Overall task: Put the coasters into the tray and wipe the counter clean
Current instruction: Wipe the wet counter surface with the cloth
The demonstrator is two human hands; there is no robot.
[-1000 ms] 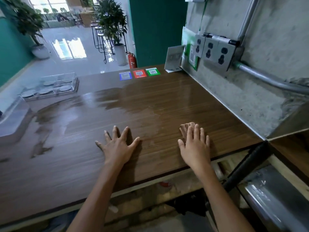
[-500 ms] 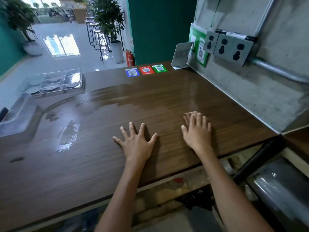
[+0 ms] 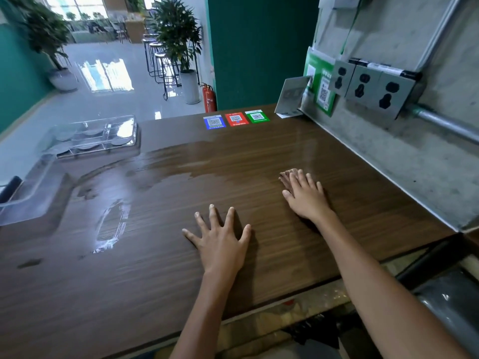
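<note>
A clear plastic tray (image 3: 131, 137) stands at the far left of the dark wooden counter (image 3: 259, 156) and holds several round grey coasters (image 3: 119, 142). My left hand (image 3: 220, 242) lies flat on the counter with its fingers spread. My right hand (image 3: 305, 195) presses flat on a small brownish cloth (image 3: 285, 176), whose edge shows beyond my fingertips. A damp sheen (image 3: 181, 167) covers the counter's middle and left.
Blue, red and green QR stickers (image 3: 236, 119) lie at the counter's far edge, a small card stand (image 3: 291, 98) beside them. A concrete wall with sockets (image 3: 373, 86) and a metal pipe borders the right. A clear container (image 3: 28, 195) sits at the left edge.
Both hands have slid away from me and to the right across the counter; the right hand has carried the cloth along with it. The view has turned right.
</note>
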